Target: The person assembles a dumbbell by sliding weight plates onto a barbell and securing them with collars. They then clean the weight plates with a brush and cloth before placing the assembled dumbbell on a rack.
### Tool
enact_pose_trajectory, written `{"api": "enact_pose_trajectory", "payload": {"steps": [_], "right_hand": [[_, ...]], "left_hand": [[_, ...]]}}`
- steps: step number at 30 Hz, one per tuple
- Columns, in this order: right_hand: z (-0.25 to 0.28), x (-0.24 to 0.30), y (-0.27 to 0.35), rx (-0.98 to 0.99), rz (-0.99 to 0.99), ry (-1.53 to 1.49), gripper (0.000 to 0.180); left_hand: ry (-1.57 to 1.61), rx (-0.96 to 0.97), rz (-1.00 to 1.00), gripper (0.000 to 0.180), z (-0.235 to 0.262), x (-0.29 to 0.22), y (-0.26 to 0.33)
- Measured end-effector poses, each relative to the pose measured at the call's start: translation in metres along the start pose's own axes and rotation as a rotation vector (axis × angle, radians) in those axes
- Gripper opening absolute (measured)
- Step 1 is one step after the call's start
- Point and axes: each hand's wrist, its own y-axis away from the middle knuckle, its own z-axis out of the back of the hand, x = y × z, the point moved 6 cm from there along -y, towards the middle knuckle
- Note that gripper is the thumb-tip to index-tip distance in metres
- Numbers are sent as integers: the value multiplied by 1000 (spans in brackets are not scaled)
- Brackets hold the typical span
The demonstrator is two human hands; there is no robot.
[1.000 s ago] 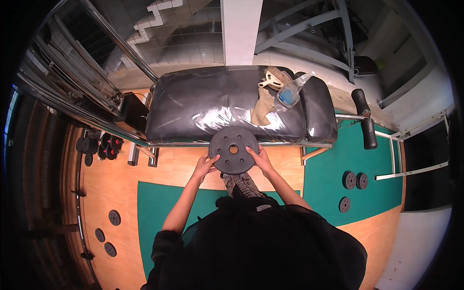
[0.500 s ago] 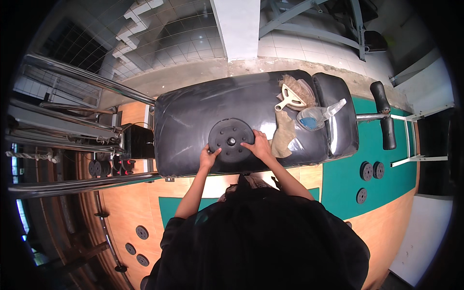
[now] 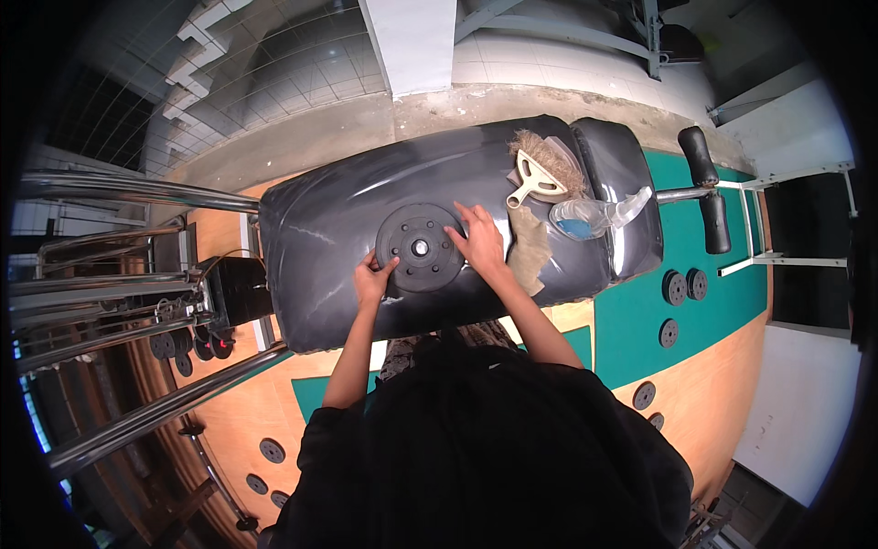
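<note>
Head view: weight plate flat on padded bench, mid-pad. Our left hand pinches near rim; right hand fingers spread on right edge. We'd keep plate flat, clear of brush.

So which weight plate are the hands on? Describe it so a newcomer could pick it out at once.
Start at the big black padded bench across the middle. Near its centre lies a dark round weight plate with a pale hub hole, the left hand at its lower left edge and the right hand on its right side. It is the only plate on the bench; the other plates lie on the floor.
</note>
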Motion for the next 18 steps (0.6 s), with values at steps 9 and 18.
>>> {"api": "enact_pose_trajectory", "payload": {"steps": [9,18], "right_hand": [[70,-86,-29,-182,-2,602,51],[48,-105,-38,-85,246,768,22]], "left_hand": [[-665,227,-245,71,6,-17,-29],[292,572,108,59,-8,41,-22]]}}
